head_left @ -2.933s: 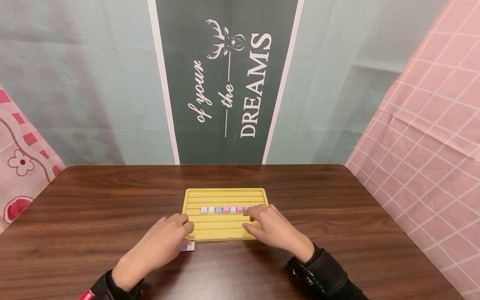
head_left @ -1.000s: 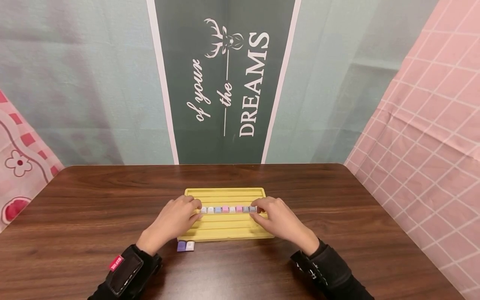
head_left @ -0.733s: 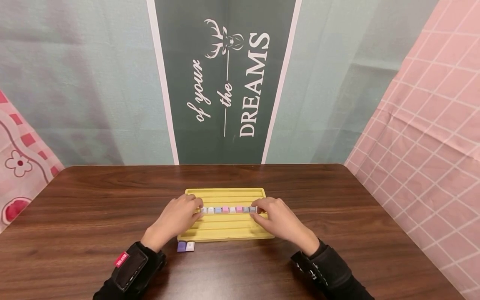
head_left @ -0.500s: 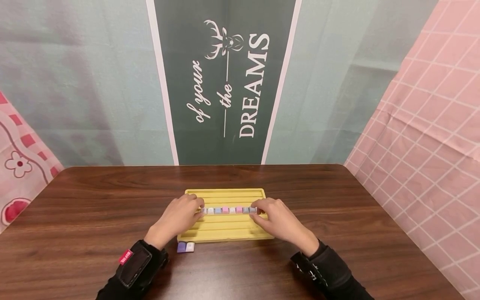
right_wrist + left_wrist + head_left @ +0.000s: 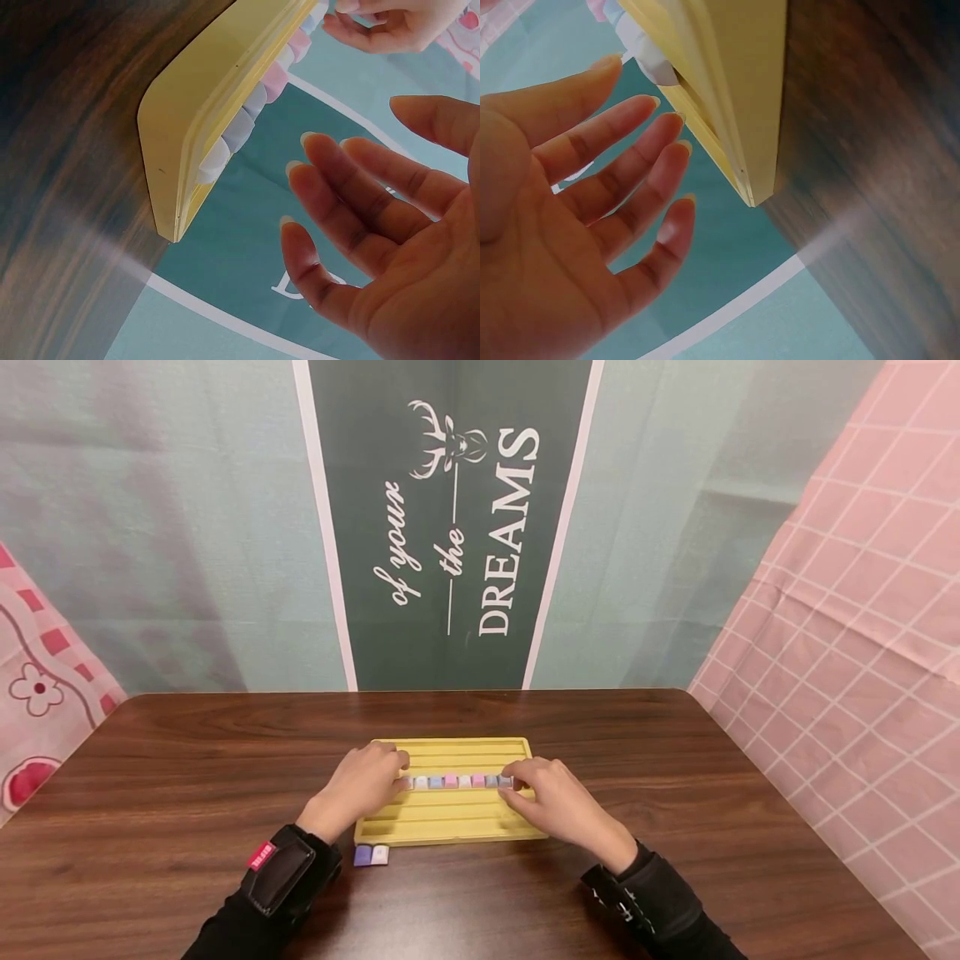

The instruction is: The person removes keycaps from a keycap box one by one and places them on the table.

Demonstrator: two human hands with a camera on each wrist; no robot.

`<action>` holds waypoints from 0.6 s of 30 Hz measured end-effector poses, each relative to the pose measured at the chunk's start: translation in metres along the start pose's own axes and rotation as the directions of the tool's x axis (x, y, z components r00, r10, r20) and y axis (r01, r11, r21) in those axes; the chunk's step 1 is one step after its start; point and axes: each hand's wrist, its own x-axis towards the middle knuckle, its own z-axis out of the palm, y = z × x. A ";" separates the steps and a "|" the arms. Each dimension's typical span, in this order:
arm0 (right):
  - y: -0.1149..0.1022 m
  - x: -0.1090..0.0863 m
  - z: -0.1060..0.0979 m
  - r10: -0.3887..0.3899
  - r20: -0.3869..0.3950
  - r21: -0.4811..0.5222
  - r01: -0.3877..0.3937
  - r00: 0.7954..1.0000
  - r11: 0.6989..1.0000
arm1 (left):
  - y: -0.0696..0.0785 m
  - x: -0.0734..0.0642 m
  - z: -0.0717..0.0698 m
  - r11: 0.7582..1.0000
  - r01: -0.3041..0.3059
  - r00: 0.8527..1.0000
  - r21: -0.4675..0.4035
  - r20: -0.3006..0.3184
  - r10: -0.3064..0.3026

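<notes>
Head view, foreground: black wristbands, then purple keycap and white keycap by the tray's near left corner, this pair seen from here alone.
Left hand: fingers loosely bent, gripping nothing, at the row's left end.
Right hand: relaxed likewise, at the right end.
Keycap row: mixed pastels, in a middle groove of yellow tray.
Right wrist view: white end cap, largely hidden from the head by the right hand.
Edges: wooden table extends well past the tray both sides.
Hard to make out: cap legends; fingertip contact cannot be told.
Backdrop: green cloth lettered "DREAMS", cut off above.
</notes>
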 end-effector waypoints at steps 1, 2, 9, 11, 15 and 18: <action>0.000 0.000 0.000 -0.001 0.000 0.001 0.001 1.000 1.000 | 0.000 0.001 0.000 1.000 0.006 1.000 0.003 0.013 -0.006; 0.000 0.000 0.000 -0.001 -0.001 0.001 0.001 1.000 1.000 | 0.000 0.002 0.000 1.000 0.010 1.000 0.005 0.021 -0.010; 0.001 -0.001 0.001 -0.006 -0.006 -0.004 0.006 1.000 1.000 | 0.001 0.006 0.001 1.000 0.021 0.997 0.010 0.068 -0.021; 0.001 -0.001 0.001 -0.007 -0.006 -0.003 0.006 1.000 1.000 | 0.002 0.007 0.001 1.000 0.025 0.997 0.008 0.076 -0.025; 0.001 -0.001 0.001 -0.003 -0.003 0.000 0.003 1.000 1.000 | 0.002 0.008 0.001 1.000 0.023 0.997 0.008 0.077 -0.024; 0.001 -0.001 0.002 -0.002 -0.002 0.004 0.002 1.000 1.000 | 0.003 0.008 0.000 1.000 0.015 0.997 0.014 0.076 -0.016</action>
